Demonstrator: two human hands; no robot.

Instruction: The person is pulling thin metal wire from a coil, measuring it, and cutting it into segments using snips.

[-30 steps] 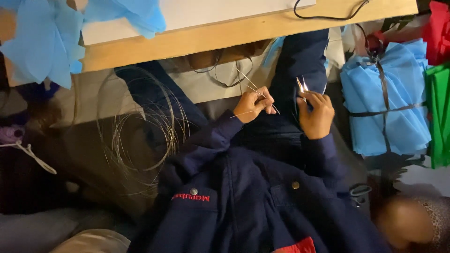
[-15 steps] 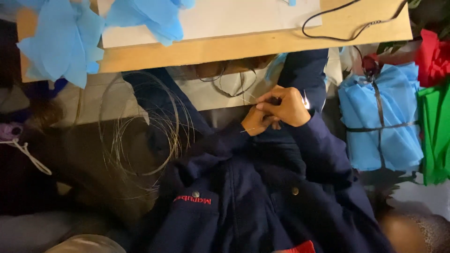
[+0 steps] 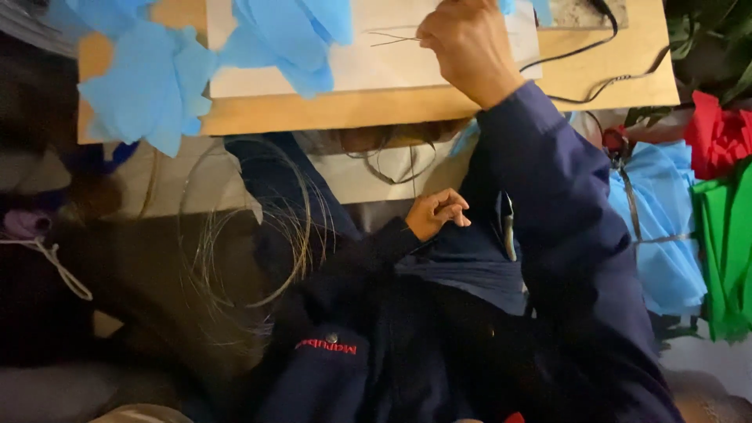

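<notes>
At far left, a white cord lay over dark material, well apart from the work. Blue tissue lay bunched across the left end of the wooden board, overlapping a white sheet on it. Below the board edge, a loose wire coil hung beside the person's lap, its strands fanned rather than bundled.

At centre, the left hand rested on the dark blue jacket at lap level. Its fingers were curled loosely inward. Whether anything lay within that curl could not be determined; nothing visible projected from it.

Right of that hand, pliers lay on the lap, untouched.

The right hand was raised over the white sheet, fingers closed tight into a fist. Thin wire pieces extended leftward from the fist, just over the sheet, and appeared pinched in it. The closed grip was judged sound for fine wire.

Judgement on method: with wire this thin, the pieces would be best kept over the white sheet, where they show clearly, and clear of the blue tissue, where they could be lost. The pinch should stay close to the wire ends to limit flexing.

At right, a black cable crossed the board; blue, red and green fabric lay beyond.
</notes>
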